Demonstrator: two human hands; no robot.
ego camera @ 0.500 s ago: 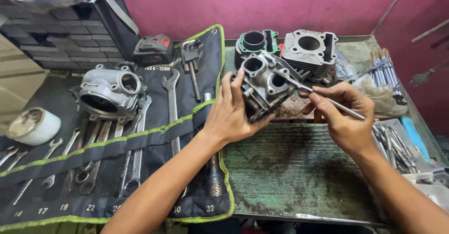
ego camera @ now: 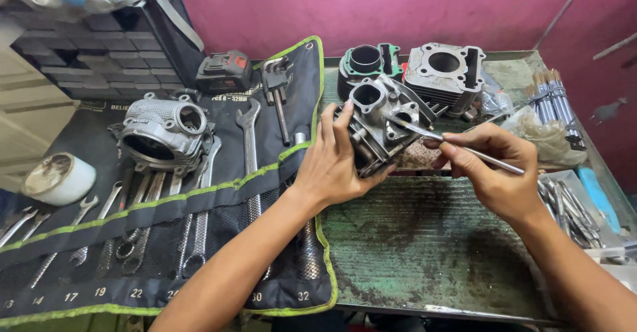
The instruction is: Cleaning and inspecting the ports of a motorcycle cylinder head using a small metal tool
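Evidently heavy and rigid, the cast-metal cylinder head [ego camera: 381, 123] sits gripped in the left hand [ego camera: 335, 163]; the right hand [ego camera: 494, 169] pinches a thin metal rod [ego camera: 458, 145].

Worn on head, looking steeply down and forward over green workbench [ego camera: 424, 239], close above it; far right edge perhaps slightly distorted.

Cylinder head [ego camera: 383, 123]: grey cast alu, grimy, round port facing up, tilted, held off the green worktop [ego camera: 424, 239] in left hand [ego camera: 335, 163] gripping its left side. Thin metal rod [ego camera: 458, 145]: slim, silver, angled, pinched in right hand [ego camera: 494, 169], tip at the head's upper face.
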